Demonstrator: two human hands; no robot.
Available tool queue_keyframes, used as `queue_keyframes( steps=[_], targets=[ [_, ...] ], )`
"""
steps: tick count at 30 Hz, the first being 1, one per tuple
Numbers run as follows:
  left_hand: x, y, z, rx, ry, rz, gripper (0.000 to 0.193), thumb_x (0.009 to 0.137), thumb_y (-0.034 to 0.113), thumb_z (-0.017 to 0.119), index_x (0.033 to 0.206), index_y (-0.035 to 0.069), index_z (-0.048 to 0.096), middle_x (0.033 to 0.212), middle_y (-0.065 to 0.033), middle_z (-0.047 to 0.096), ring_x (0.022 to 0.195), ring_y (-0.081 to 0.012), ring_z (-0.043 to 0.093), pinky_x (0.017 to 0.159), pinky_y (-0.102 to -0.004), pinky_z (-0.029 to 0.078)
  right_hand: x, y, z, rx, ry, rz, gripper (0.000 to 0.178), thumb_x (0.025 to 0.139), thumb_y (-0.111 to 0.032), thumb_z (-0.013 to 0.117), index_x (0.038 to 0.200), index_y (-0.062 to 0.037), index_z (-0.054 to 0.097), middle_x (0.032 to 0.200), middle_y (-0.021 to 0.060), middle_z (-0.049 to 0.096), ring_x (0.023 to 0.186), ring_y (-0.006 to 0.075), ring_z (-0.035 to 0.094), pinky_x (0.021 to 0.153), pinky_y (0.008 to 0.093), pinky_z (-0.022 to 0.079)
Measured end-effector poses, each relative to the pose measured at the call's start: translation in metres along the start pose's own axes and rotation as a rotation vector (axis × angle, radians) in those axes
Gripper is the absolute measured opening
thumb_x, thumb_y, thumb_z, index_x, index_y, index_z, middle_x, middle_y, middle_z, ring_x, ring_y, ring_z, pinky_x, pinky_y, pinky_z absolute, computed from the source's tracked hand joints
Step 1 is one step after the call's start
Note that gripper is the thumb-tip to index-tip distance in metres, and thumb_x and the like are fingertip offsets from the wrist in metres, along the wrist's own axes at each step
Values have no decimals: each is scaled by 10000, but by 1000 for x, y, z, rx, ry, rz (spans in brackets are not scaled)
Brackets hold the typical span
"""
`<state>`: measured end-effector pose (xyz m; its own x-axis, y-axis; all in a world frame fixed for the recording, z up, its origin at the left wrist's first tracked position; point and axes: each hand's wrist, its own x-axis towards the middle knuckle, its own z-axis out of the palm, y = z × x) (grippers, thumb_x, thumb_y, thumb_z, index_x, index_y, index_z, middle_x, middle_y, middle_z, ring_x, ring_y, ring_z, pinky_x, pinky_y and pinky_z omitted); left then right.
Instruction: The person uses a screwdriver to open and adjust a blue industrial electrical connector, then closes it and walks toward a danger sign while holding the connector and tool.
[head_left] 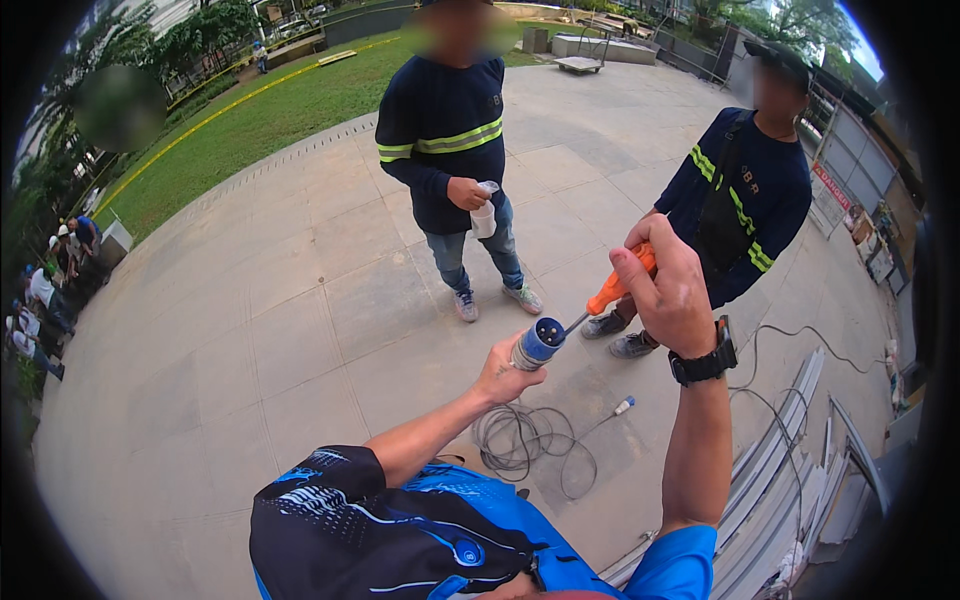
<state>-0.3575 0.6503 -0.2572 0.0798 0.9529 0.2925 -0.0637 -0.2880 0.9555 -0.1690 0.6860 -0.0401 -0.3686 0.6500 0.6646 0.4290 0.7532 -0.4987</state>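
The left hand (508, 377) is curled around the grey body of a round blue-and-grey pin plug (540, 343), held out in front of the torso with its pin face turned up. The right hand (668, 290) grips an orange-handled screwdriver with a metal shaft (606, 295), its tip at the plug's blue rim; whether it touches, I cannot tell. The step in hand looks like screwdriver work on the plug, and the next move seems to call for a steady left grip and careful tip alignment. Below, a dark coiled cable (512, 440) lies on the pale paving (300, 340).
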Motion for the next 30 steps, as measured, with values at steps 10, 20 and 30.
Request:
queue_keyframes(
  steps=[10,20,30],
  targets=[
    [125,6,-28,292,437,234,229,696,66,691,903,23,601,732,-90,663,674,-157,636,661,-315,505,149,40,90,493,414,313,409,963,-399,610,804,-23,627,610,37,617,559,119,606,521,296,488],
    [279,-52,-28,143,346,185,216,709,72,682,889,16,578,728,-71,640,673,-132,605,645,-308,495,262,170,116,-6,617,230,403,973,-401,587,830,-27,637,604,7,541,486,81,537,436,251,475],
    [312,-86,12,81,187,77,253,697,66,693,922,9,591,787,-79,649,728,-132,608,684,-308,502,249,220,93,-73,716,469,439,985,-381,572,716,-35,590,516,30,532,442,123,535,434,304,415]
  ],
)
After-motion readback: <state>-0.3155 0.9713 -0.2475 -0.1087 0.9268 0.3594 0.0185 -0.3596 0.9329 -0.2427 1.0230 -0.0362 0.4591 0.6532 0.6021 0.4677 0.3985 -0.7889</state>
